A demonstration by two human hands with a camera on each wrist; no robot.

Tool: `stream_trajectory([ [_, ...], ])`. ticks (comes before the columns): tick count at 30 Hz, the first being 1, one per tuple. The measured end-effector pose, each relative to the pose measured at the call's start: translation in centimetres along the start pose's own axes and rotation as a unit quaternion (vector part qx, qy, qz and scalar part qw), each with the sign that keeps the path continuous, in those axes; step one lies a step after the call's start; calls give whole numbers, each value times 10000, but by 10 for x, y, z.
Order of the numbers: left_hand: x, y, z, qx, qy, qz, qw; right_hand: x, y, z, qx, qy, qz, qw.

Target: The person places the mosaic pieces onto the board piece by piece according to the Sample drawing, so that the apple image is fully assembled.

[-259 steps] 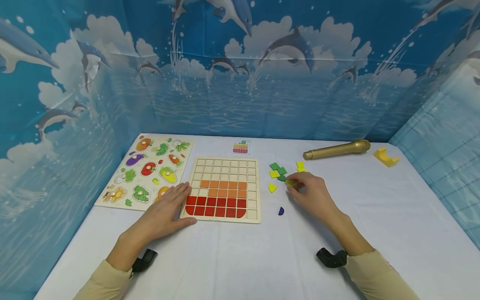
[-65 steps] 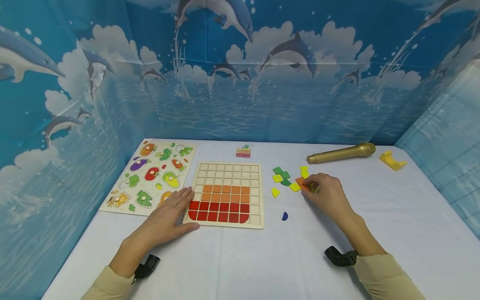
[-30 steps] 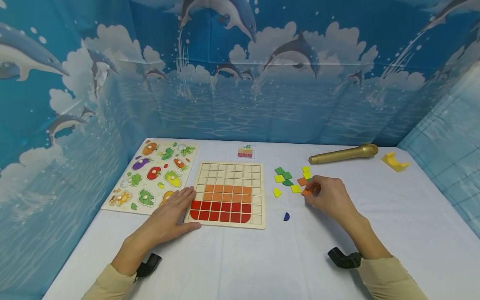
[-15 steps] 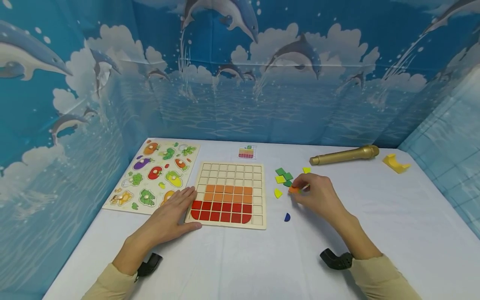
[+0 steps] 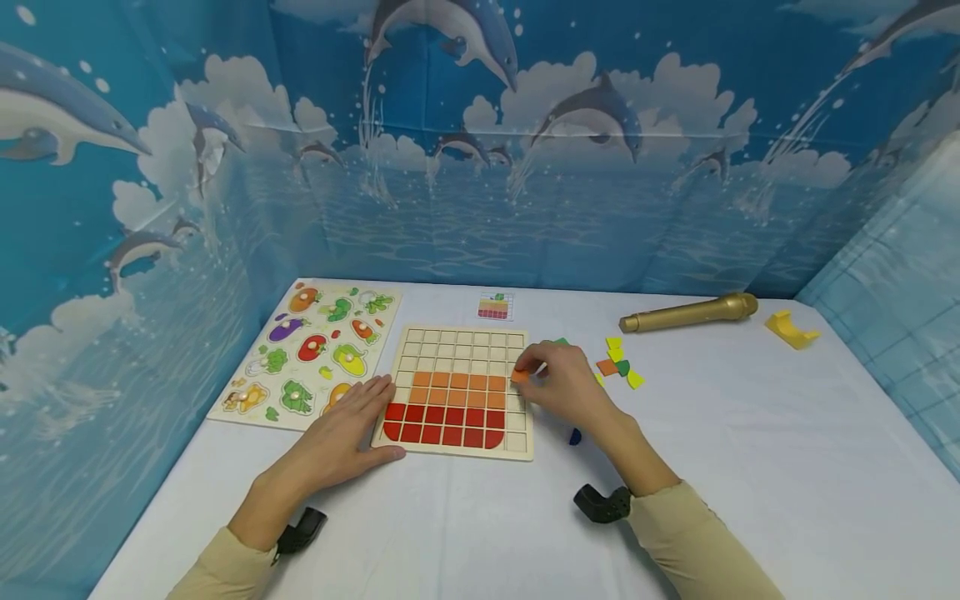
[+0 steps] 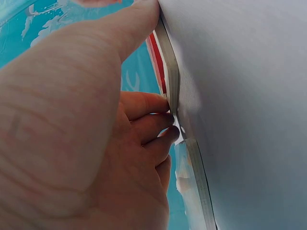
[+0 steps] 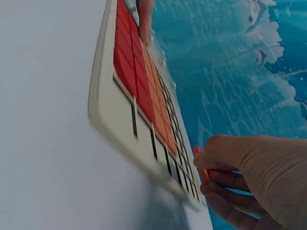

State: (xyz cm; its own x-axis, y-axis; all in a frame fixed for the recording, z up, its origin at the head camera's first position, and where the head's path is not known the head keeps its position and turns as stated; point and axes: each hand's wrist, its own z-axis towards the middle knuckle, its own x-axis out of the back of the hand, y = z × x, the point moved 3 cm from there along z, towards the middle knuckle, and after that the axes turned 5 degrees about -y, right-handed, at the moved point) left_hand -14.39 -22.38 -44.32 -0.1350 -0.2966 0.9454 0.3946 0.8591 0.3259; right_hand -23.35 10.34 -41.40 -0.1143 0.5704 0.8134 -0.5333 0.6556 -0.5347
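Orange tile (image 5: 520,376) sits pinched in your right hand (image 5: 564,385) over the grid board's (image 5: 457,392) right edge, beside the orange rows. Your left hand (image 5: 343,429) lies flat, fingers straight, at the near-left corner. Red and orange rows are filled; upper rows remain bare. Your right hand hides some loose tiles (image 5: 619,364).

No text, label, brand or number can be read anywhere; the small card (image 5: 496,306) far behind the board (image 5: 457,388) shows only a coloured grid.
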Motion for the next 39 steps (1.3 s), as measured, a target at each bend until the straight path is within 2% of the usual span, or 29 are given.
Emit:
stream_trajectory([
  [10, 0, 0, 1, 22, -47, 11, 10000, -39, -39, 28, 227, -305, 316, 9988],
  [18, 2, 0, -1, 6, 61, 2, 10000, -66, -66, 51, 385, -334, 475, 9976],
  [30, 3, 1, 0, 5, 32, 14, 10000, -95, -84, 77, 338, -409, 387, 9978],
  [39, -1, 0, 1, 34, -37, 25, 10000, -107, -89, 80, 200, -291, 438, 9984],
])
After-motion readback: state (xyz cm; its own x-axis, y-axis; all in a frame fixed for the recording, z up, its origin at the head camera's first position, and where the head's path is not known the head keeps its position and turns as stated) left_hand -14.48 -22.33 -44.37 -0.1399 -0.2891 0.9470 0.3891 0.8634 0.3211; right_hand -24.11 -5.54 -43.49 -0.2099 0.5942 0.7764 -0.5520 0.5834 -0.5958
